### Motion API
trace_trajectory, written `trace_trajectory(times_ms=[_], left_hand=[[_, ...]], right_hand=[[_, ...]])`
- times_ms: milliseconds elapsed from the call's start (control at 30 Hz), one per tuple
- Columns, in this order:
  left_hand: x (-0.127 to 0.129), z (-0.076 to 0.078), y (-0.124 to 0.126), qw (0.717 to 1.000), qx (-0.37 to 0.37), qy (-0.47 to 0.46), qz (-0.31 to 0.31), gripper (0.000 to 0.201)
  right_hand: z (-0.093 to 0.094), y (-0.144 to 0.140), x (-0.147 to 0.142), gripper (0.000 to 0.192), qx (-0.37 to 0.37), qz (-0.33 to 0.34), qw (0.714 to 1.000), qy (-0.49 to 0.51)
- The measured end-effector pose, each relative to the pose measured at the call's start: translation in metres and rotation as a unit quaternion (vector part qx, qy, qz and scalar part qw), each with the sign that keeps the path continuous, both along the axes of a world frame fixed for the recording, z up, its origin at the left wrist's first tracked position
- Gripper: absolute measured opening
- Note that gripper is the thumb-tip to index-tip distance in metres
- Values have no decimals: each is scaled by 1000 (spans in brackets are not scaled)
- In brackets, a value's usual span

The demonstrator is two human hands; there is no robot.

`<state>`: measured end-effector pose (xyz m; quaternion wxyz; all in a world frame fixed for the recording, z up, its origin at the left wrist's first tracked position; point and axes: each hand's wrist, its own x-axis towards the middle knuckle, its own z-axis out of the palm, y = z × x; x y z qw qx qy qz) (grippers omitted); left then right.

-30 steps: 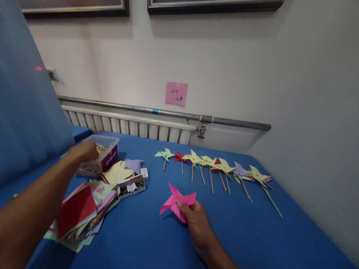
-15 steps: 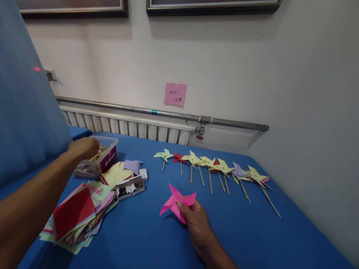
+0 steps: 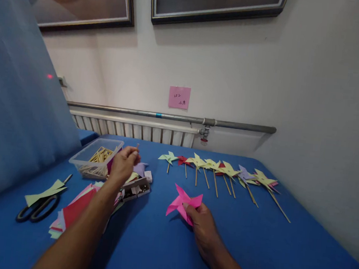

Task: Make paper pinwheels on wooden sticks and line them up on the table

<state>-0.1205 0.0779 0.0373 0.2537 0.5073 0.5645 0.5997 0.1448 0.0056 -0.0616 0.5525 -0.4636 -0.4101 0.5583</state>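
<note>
Since the earlier frame the left hand (image 3: 125,163) has come out of the clear tub (image 3: 84,154) and moved rightward, and the arm's shift uncovers a pair of scissors (image 3: 43,210); the right hand (image 3: 204,228) keeps its hold on the pink pinwheel (image 3: 181,202). The left thumb and fingers are drawn close together, with a small pale tip showing above them, but I cannot tell what it is or whether they are clamped on it. The right thumb presses on the front of the pinwheel, clamping it near its middle and lower right, its points spreading to the left of that grip and above it. Just left of the left hand stands the tub, with wooden sticks (image 3: 101,156) inside. Close below and to the right of that hand are a box of metal bits (image 3: 135,184), a small white box (image 3: 148,176) and purple paper (image 3: 139,169). Under the left forearm lies a stack of coloured paper (image 3: 77,207); farther left, green paper (image 3: 45,193) rests over the scissors. Beyond the right hand, a row of pinwheels (image 3: 228,169) on sticks lies across the blue table (image 3: 155,250).
</note>
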Motion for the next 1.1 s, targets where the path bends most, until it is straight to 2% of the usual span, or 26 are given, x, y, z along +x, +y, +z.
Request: trace_trajectory(times_ms=[67, 167, 267, 367, 467, 600, 733, 900, 1100], left_hand=[[36, -15, -10, 997, -27, 0, -77, 25], [77, -42, -28, 974, -115, 36, -194, 13], [94, -63, -42, 939, -180, 46, -289, 10], [96, -66, -49, 921, -195, 40, -335, 11], [95, -58, -52, 915, -190, 37, -354, 13], [94, -50, -55, 923, -188, 63, -330, 10], [95, -50, -59, 932, -171, 118, -295, 12], [98, -50, -61, 939, -167, 144, -265, 15], [99, -53, -59, 928, -179, 162, -285, 14]], right_hand=[[3, -1, 1, 44, -11, -4, 1000, 25], [8, -2, 4, 44, -3, -10, 998, 56], [10, -3, 6, 42, -1, -1, 998, 69], [10, -3, 7, 41, -4, 10, 998, 69], [8, -2, 6, 45, -12, 13, 998, 67], [4, -1, 6, 46, -14, 1, 999, 49], [4, -2, 6, 45, -16, 0, 999, 48], [5, -2, 6, 44, -19, 13, 999, 45], [-3, 1, 6, 41, -20, 13, 998, 56]])
